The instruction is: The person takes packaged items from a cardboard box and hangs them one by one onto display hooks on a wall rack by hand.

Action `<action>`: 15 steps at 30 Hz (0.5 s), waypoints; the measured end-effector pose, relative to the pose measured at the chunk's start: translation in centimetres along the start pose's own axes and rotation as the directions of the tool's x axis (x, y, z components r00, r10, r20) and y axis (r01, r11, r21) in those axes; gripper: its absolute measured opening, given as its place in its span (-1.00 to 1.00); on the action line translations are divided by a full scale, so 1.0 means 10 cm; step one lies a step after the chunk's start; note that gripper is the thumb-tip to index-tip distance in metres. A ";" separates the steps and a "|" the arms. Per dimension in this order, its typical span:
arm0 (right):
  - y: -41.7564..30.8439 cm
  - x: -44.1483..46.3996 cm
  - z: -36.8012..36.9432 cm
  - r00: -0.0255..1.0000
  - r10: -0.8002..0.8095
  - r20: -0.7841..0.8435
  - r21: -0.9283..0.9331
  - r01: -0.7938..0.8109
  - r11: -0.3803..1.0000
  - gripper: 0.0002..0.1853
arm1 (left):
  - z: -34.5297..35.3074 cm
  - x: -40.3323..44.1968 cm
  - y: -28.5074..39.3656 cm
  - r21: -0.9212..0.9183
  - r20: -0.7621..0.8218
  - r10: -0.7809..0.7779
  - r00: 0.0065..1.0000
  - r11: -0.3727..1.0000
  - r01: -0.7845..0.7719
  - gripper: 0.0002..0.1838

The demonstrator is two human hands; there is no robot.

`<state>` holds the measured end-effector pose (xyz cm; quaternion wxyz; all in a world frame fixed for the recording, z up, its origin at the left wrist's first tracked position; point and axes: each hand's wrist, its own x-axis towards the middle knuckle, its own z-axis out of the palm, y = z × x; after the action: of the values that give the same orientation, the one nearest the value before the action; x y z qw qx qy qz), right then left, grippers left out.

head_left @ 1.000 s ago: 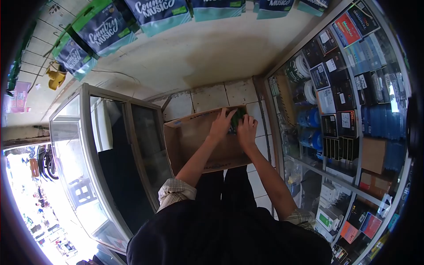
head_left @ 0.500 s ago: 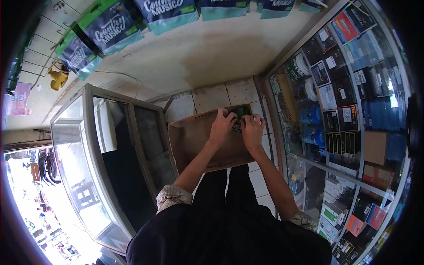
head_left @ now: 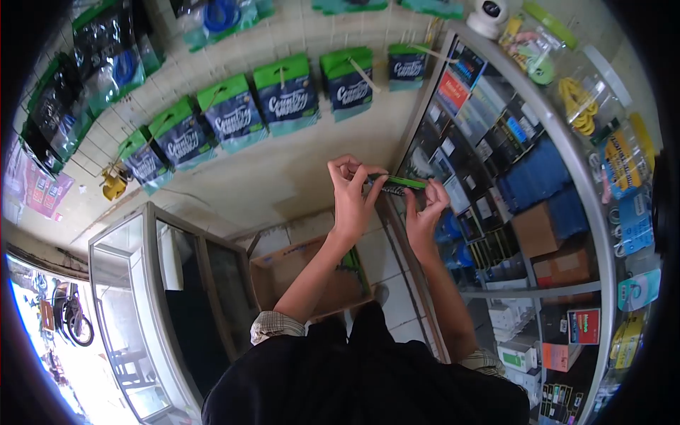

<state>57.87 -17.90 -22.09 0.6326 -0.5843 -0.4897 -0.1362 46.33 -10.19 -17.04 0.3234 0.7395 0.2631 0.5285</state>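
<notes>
Between my two hands is a thin green-and-black packet (head_left: 405,182), held up in front of the wall and seen nearly edge-on. My left hand (head_left: 350,198) pinches its left end, and my right hand (head_left: 426,212) pinches its right end with thumb and fingers. The print on the packet is too small to read. Below my hands an open cardboard box (head_left: 265,273) sits on the tiled floor, partly covered by my left forearm. More green-and-dark packets (head_left: 350,261) lie at the box's right side.
A row of hanging "Country Music" pouches (head_left: 287,92) lines the wire grid on the wall. To the right stands a glass display cabinet (head_left: 538,292) full of boxed goods, with plastic jars (head_left: 538,44) on top. A glass-sided cabinet (head_left: 150,234) is at the left.
Both hands have come up out of the cardboard box, bringing the packet to wall height. My view has tilted upward, so more of the hanging pouches and the cabinet top show.
</notes>
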 end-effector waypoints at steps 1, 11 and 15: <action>0.06 0.13 -0.03 1.000 0.013 -0.026 0.030 -0.012 0.999 -0.50 | 0.08 0.11 0.07 0.005 -0.016 0.052 0.999 0.999 -0.052 -0.72; 0.58 1.44 -0.10 0.990 0.056 -0.131 0.268 -0.019 0.963 -0.67 | 0.94 0.78 0.24 -0.012 -0.032 0.164 0.986 0.986 -0.164 -0.31; 0.70 1.77 -0.09 0.993 -0.015 -0.116 0.240 0.042 0.970 -0.68 | 1.11 0.98 0.25 0.074 -0.061 0.233 0.971 0.971 -0.228 -0.31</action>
<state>72.01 -9.65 -12.40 0.7240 -0.4869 -0.4743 -0.1175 60.01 -6.89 -11.76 0.2259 0.7566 0.2038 0.5787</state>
